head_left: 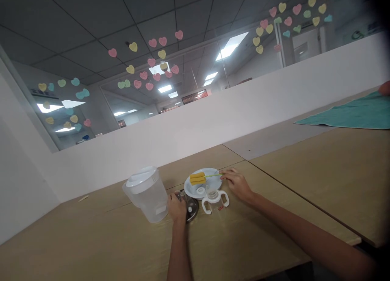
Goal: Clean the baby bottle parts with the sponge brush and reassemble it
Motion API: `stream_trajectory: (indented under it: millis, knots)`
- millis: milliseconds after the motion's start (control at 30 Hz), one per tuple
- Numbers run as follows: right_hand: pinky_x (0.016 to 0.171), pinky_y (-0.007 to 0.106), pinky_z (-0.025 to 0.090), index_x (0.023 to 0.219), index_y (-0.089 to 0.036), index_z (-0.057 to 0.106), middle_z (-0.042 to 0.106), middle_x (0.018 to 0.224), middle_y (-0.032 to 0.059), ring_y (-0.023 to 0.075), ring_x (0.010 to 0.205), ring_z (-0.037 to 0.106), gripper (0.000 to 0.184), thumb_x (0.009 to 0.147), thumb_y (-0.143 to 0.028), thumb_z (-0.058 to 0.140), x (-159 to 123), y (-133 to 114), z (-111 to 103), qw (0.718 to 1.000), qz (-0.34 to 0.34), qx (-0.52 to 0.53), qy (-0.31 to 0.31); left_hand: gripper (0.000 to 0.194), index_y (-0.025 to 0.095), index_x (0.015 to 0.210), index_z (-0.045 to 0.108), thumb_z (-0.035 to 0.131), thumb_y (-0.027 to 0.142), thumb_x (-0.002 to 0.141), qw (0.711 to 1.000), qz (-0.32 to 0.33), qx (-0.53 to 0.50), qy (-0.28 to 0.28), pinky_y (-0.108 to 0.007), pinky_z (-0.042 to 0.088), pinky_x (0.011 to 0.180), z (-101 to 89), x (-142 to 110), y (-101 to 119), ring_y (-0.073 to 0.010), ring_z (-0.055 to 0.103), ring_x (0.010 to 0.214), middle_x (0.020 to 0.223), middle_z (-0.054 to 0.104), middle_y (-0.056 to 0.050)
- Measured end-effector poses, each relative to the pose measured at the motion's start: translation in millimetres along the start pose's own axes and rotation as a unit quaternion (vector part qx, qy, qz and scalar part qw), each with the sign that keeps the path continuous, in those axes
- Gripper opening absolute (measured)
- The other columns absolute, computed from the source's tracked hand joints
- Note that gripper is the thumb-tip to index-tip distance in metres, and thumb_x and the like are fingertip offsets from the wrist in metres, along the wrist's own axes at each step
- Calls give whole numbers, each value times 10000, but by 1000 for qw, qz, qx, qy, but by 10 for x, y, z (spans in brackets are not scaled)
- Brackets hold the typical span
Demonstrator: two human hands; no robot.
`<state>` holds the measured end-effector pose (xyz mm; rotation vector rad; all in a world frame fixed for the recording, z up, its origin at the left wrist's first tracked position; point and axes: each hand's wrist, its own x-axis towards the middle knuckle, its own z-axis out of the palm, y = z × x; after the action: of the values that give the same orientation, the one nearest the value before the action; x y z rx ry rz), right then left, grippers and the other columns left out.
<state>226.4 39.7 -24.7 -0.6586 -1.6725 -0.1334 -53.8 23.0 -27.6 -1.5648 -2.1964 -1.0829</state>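
Note:
My right hand [237, 184] pinches the thin green handle of a bottle brush with a yellow sponge head [197, 178]. The sponge head is over a white plate [189, 191], where a small white ring-shaped part [200, 190] lies. Just in front of the plate stands a clear baby bottle [217, 207] with two white side handles and an open top. My left hand [177, 208] is closed at the left edge of a dark round dish [193, 216]; what its fingers grip is hard to make out. A small pale round piece [190, 209] shows in the dish.
A translucent lidded pitcher [149, 195] stands close left of my left hand. A teal cloth [359, 112] lies at the far right. A small flat pale piece [83, 198] rests at the table's left. Behind the table [122, 248] rises a white wall with windows.

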Motion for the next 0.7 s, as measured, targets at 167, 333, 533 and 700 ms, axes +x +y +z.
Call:
stream_trajectory:
  millis: [167, 333, 533, 700]
  knots:
    - [764, 377, 508, 773, -225, 697, 702, 972, 30, 208, 860, 586, 384, 709, 30, 416, -4, 15, 2, 1000, 7, -18, -6, 357, 182, 1089, 569, 533, 106, 743, 1000, 24, 10, 0, -346, 392, 906, 9, -28, 5, -241, 529, 1076, 1143, 555, -126]
    - [762, 371, 495, 773, -218, 691, 703, 967, 26, 210, 851, 576, 381, 694, 30, 412, -7, 20, -2, 999, 17, -39, -4, 350, 147, 1099, 578, 507, 109, 759, 999, 35, 10, 27, -386, 388, 908, -34, -40, 48, -270, 523, 1070, 1164, 542, -154]
    - [732, 361, 467, 772, -209, 689, 708, 910, 47, 226, 826, 572, 374, 667, 20, 414, 5, 107, -34, 990, 63, -127, -1, 277, 172, 1017, 630, 396, 218, 875, 988, 144, -27, 38, -384, 372, 937, -155, -78, 287, -244, 526, 1042, 1051, 618, -98]
    - [743, 348, 436, 760, -204, 684, 707, 919, 52, 229, 830, 565, 351, 663, 25, 436, 12, 137, -39, 985, 62, -162, -19, 329, 239, 997, 649, 334, 303, 930, 951, 295, -60, -73, -380, 343, 978, -141, -214, 491, -220, 483, 1135, 1044, 656, -46]
